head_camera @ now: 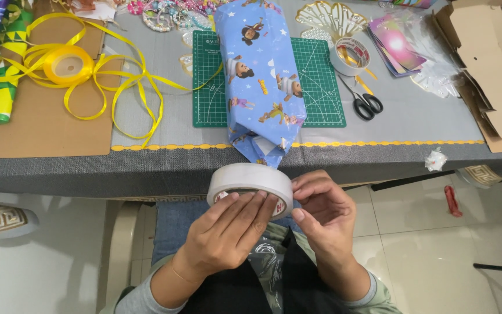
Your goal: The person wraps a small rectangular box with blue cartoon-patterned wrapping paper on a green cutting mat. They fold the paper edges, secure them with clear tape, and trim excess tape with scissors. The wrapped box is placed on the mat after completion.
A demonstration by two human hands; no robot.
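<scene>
Head view, looking down past the table edge to the lap. Both forearms rise from the bottom of the frame and meet at a white tape roll (250, 185), held just below the edge of the grey table (164, 166) and in front of the body. The left hand (228, 232) lies palm-down over the near side of the roll, its fingers extended side by side across the rim, supporting it. The right hand (321, 212) is turned inward at the roll's right edge, fingers curled, thumb and fingertips pressed to the roll's outer face as if pinching at the tape; whether a free end is caught cannot be told. Above the roll, a box wrapped in blue cartoon-print paper (261, 75) rests on a green cutting mat (321, 87), its near end overhanging the table edge. Black-handled scissors (362, 99) lie right of the mat, a yellow ribbon spool (68, 65) to the left
</scene>
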